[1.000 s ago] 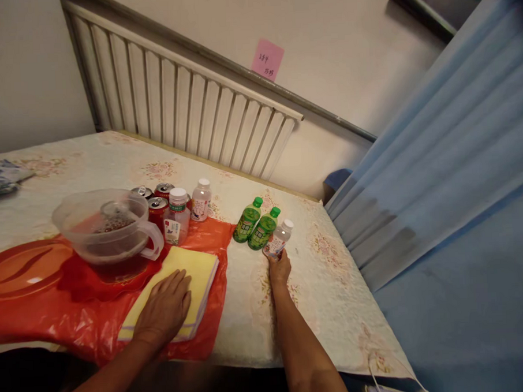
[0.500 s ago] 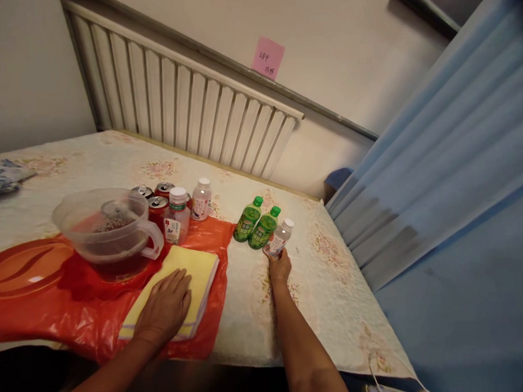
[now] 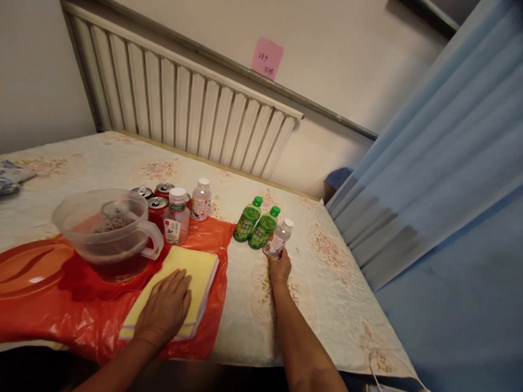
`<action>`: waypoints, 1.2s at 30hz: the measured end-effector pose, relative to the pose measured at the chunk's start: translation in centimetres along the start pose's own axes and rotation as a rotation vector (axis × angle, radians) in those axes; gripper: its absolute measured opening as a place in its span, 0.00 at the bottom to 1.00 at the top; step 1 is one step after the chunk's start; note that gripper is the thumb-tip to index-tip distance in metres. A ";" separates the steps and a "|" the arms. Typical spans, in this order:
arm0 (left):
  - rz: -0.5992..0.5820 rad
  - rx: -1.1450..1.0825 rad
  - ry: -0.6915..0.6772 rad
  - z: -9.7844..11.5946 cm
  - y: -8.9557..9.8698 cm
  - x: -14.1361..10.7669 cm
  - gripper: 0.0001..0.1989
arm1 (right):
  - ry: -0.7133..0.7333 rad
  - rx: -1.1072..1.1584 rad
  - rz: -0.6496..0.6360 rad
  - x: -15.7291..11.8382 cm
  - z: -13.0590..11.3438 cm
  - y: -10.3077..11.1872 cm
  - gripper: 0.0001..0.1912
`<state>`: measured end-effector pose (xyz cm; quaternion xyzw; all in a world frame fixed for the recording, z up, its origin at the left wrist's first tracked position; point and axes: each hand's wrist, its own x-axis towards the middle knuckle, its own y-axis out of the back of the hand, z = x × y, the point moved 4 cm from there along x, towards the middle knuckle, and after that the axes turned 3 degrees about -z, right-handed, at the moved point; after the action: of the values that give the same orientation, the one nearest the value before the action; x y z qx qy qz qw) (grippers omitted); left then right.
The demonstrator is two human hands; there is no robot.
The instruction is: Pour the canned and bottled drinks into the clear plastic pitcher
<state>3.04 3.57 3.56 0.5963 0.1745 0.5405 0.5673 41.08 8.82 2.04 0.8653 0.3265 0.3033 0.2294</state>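
Observation:
My left hand [image 3: 165, 304] lies flat with fingers stretched out on a stack of yellow cloths [image 3: 191, 268]. The stack rests on a red plastic bag [image 3: 213, 331]. Over to the right, my right hand [image 3: 280, 267] grips the lower part of a small clear bottle [image 3: 282, 234] with a white cap. That bottle stands upright on the table, close beside two green drink bottles [image 3: 263, 229] [image 3: 247, 221] with green caps. My right fingertips are partly hidden by the hand itself.
A clear plastic jug [image 3: 103, 243] with dark liquid stands on a red scalloped dish [image 3: 81, 282]. Behind its handle are several drink cans [image 3: 158, 206], a wide clear jar [image 3: 177, 217] and another white-capped bottle [image 3: 201, 200]. A blue curtain [image 3: 421, 183] hangs along the right.

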 end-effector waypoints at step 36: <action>-0.010 0.020 0.016 0.0 0.3 -0.2 0.20 | 0.000 -0.002 -0.025 -0.5 -0.6 0.4 0.19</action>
<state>2.81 3.32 3.68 0.5967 0.1873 0.5407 0.5626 40.57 8.31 2.58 0.8610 0.3370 0.3007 0.2340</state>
